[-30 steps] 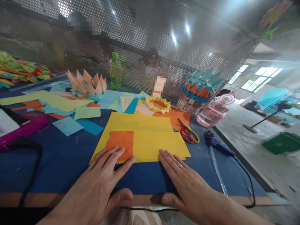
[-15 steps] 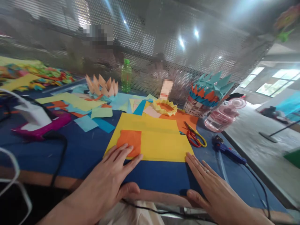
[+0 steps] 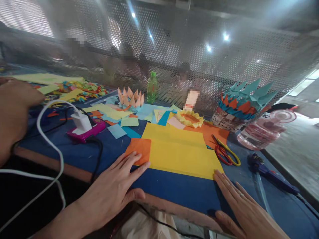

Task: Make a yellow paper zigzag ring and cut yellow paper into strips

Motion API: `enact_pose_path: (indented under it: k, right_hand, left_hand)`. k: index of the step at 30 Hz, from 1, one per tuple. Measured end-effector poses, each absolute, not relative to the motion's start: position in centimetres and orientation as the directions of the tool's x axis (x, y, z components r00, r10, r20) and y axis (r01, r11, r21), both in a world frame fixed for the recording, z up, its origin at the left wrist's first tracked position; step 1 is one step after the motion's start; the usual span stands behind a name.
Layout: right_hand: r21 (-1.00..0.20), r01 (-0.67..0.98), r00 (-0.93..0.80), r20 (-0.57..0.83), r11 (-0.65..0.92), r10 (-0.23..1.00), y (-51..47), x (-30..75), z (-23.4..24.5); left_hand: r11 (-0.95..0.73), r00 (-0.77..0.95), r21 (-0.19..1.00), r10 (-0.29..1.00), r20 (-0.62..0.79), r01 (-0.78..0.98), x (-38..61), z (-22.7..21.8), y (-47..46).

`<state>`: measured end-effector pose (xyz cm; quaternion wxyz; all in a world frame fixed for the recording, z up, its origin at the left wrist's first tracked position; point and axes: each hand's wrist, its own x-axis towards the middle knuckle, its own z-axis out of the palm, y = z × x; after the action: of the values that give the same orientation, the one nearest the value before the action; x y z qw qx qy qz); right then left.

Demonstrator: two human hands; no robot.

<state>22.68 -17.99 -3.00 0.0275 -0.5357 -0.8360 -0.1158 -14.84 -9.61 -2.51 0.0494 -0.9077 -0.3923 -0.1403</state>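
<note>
A small orange paper square (image 3: 140, 147) lies over the left edge of a large yellow paper sheet (image 3: 184, 159). My left hand (image 3: 124, 176) rests flat with its fingers spread, fingertips on the orange square and the index finger at the yellow sheet's near edge. At the sheet's near right corner, my right hand (image 3: 236, 199) lies flat with fingers stretched out, the fingertips touching the paper. A ring shows on one finger. Scissors (image 3: 225, 152) with red and yellow handles lie just right of the sheet. Neither hand grips anything.
A glue gun (image 3: 271, 174) and a pink-tinted bottle (image 3: 261, 131) stand on the right. Behind are paper crowns (image 3: 131, 99), a yellow paper ring (image 3: 190, 118) and a green-capped bottle (image 3: 152, 88). Left are a magenta power strip (image 3: 99, 127), a white cable (image 3: 41, 116) and another person's arm (image 3: 15, 113).
The view has swung left, bringing another person's arm in at the left. Under my left hand, the orange square has shifted left to the yellow sheet's edge. My right hand stays at its corner.
</note>
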Motion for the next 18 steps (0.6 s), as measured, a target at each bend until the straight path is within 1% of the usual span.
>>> enact_pose_path:
  k: [4,12,18]
  right_hand:
    - [0.174,0.894,-0.442,0.193,0.412,0.876,-18.0,22.7,-3.0]
    - [0.185,0.884,-0.463,0.231,0.429,0.855,-17.6,23.4,-4.1]
    - [0.191,0.881,-0.471,0.262,0.433,0.843,-17.3,23.7,-4.7]
  left_hand:
    - [-0.671,0.645,-0.002,0.712,0.276,0.741,-15.6,-2.5,-9.5]
    - [-0.6,0.577,0.012,0.774,0.261,0.8,-17.8,-2.8,-9.4]
    - [-0.607,0.575,0.028,0.766,0.288,0.794,-17.7,-2.5,-9.3]
